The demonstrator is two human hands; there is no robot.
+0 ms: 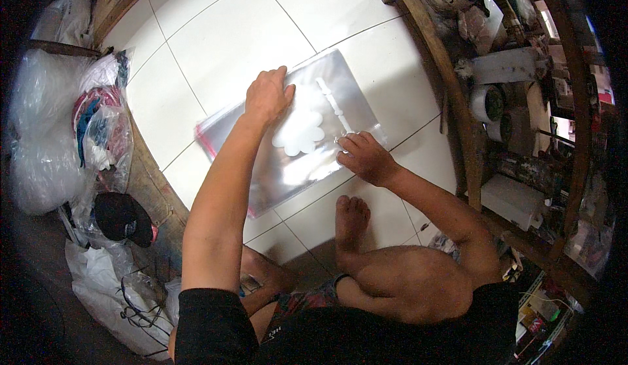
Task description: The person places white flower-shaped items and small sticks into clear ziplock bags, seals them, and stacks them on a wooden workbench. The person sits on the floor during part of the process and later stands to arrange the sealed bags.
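A stack of clear plastic bags [261, 185] with a red edge on its left side lies flat on the floor. A white flower-shaped piece [299, 131] shows in the middle of the stack, and a narrow white strip [334, 105] runs along its right part. My left hand [268, 95] rests on the upper left of the stack, thumb apart from the fingers, holding nothing visible. At the strip's near end, my right hand [362, 157] has its fingers curled together against the plastic; what lies between the fingertips is too small to make out.
White floor tiles [222, 25] surround the stack. Wooden beams and a cluttered shelf with rolls [487, 103] stand on the right. To the left are filled plastic bags [49, 129] and a black cap [124, 219]. My bare foot [352, 224] is close to the stack's near side.
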